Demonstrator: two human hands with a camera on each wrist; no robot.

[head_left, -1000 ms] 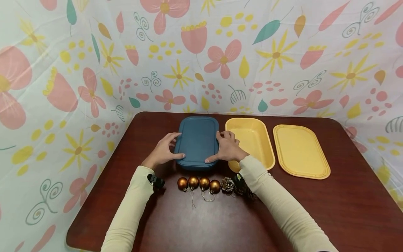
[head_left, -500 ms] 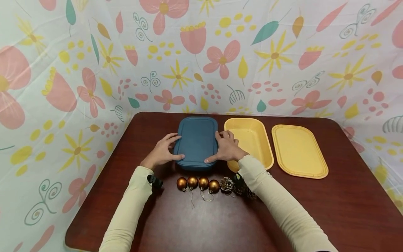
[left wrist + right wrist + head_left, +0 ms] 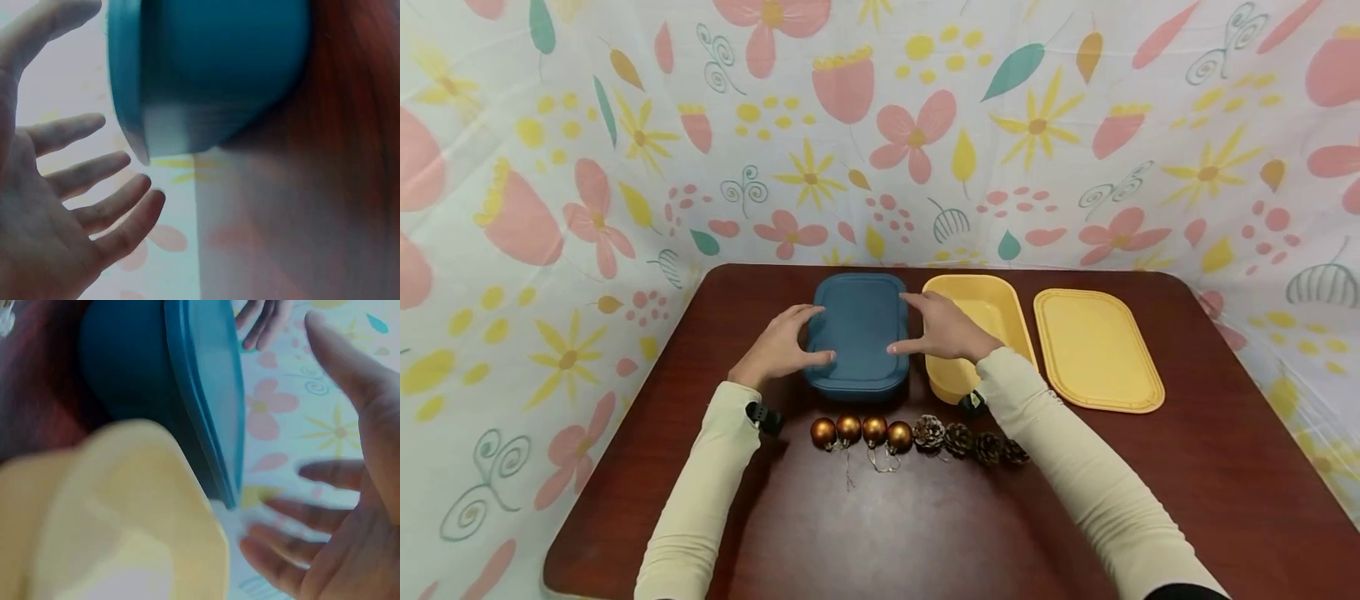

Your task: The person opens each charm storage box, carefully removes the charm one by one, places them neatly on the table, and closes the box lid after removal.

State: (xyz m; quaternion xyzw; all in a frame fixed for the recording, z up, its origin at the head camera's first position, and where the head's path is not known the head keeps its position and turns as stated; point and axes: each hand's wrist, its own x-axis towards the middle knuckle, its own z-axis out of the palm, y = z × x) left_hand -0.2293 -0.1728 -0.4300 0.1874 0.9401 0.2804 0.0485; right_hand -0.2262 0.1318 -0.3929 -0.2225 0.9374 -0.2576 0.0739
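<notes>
A blue box (image 3: 860, 333) stands with its blue lid (image 3: 215, 394) seated on top. To its left is my left hand (image 3: 782, 343), fingers spread and thumb over the near left corner. The left wrist view has those fingers (image 3: 81, 178) clear of the box's wall, holding nothing. My right hand (image 3: 949, 327) hovers at the box's right edge, its thumb overlapping the lid in the head view. In the right wrist view its fingers (image 3: 300, 515) are extended and apart from the box.
An open yellow box (image 3: 1000, 310) stands to the right, partly under my right forearm. Beyond it lies a flat yellow lid (image 3: 1099, 350). Several copper-coloured ball ornaments (image 3: 874, 430) and several pine cones (image 3: 958, 439) form a row in front. A floral cloth (image 3: 917, 142) hangs behind the table (image 3: 880, 525).
Both hands have let go of the blue lid's edges and lifted off the box, with fingers straightening. The head view has shifted slightly, so everything sits a little further left.
</notes>
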